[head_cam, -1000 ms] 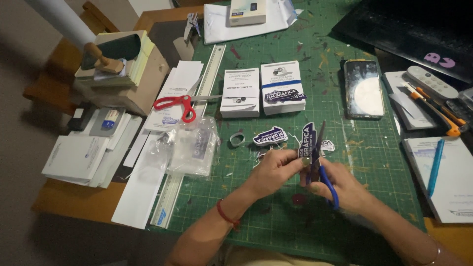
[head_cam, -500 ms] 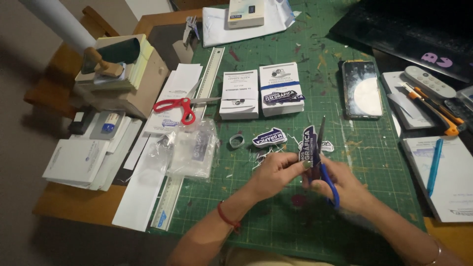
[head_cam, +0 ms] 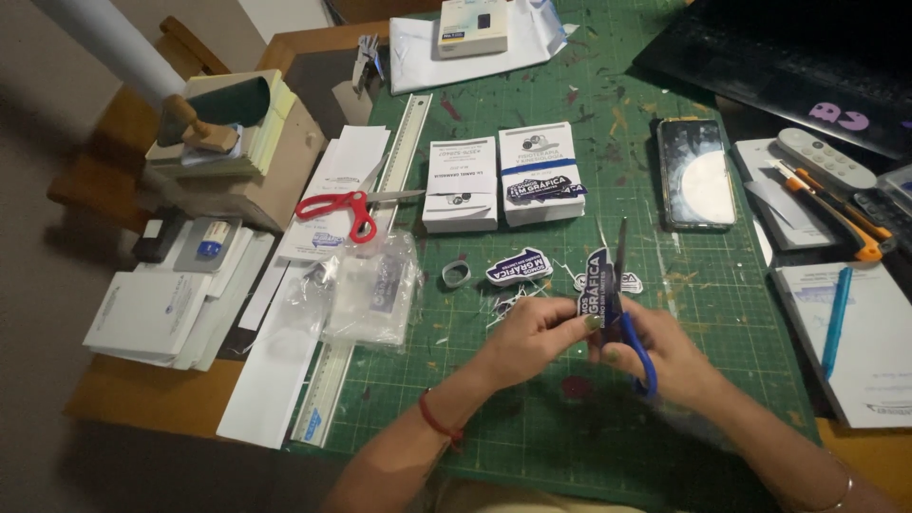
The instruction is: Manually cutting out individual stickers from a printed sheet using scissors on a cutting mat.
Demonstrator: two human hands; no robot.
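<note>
Above the green cutting mat [head_cam: 722,399], the left hand [head_cam: 537,334] pinches a dark printed sticker [head_cam: 596,290] upright so the right hand [head_cam: 665,350], fingers apparently closed through blue-handled scissors [head_cam: 622,294], can trim its edge.

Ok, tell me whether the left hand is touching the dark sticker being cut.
Touching. The head view shows the left hand pinching the lower edge of the dark sticker between its fingertips, beside the blue-handled scissors in the right hand.

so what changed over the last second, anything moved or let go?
Almost nothing. The left hand still pinches the dark printed sticker upright, and the right hand still works the blue-handled scissors along its edge, blades pointing up. Nothing was let go. The red scissors, phone and cut sticker on the green mat stayed put.
</note>
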